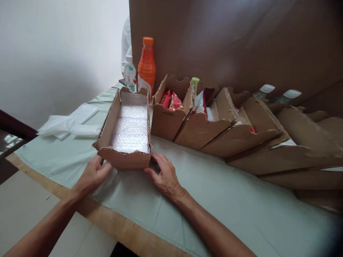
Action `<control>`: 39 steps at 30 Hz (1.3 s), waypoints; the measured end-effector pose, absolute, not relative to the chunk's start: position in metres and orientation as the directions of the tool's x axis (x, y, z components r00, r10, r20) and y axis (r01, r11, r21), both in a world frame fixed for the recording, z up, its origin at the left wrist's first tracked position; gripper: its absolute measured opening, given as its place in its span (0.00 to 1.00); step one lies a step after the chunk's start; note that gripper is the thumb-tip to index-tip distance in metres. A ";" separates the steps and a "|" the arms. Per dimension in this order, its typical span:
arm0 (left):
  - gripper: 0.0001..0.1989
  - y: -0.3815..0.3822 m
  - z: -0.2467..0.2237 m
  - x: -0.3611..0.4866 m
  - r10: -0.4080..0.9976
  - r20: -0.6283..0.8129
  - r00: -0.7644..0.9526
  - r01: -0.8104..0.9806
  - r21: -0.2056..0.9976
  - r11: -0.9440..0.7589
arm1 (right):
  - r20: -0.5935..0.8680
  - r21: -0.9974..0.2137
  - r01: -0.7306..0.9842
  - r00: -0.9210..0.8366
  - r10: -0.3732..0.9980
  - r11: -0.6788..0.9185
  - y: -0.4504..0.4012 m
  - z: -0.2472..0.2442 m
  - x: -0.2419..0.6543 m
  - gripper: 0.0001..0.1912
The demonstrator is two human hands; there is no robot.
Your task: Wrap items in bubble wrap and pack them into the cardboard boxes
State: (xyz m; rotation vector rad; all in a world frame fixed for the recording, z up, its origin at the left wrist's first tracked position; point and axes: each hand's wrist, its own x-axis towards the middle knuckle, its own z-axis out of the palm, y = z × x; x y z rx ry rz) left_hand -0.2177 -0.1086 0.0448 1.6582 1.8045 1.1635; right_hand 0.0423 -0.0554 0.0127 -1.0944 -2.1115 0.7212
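An open cardboard box stands on the cloth-covered table, left of the middle of the head view. Rows of clear bubble wrap fill much of it. My left hand is at the box's near left corner, fingers partly hidden by the box and thumb pointing right. At the near right corner, my right hand grips the box between thumb and fingers.
Clear plastic packets lie left of the box. Behind it stand an orange bottle and a clear bottle. Several cardboard bins with red packets line the right side, before a large brown panel.
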 end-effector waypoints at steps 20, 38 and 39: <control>0.24 0.015 0.020 -0.215 0.944 0.229 -0.238 0.607 0.794 -0.040 | 0.365 -0.822 0.351 -0.279 0.888 0.448 -0.036 0.005 0.033 0.13; 0.28 -0.135 -0.020 -0.119 0.927 0.266 0.263 0.943 0.132 -0.305 | 0.246 -0.610 0.592 -0.490 0.836 0.527 -0.062 0.016 0.041 0.06; 0.27 -0.143 -0.024 -0.115 0.915 0.276 0.294 0.934 0.123 -0.337 | 0.246 -0.547 0.604 -0.546 0.801 0.579 -0.070 0.015 0.050 0.08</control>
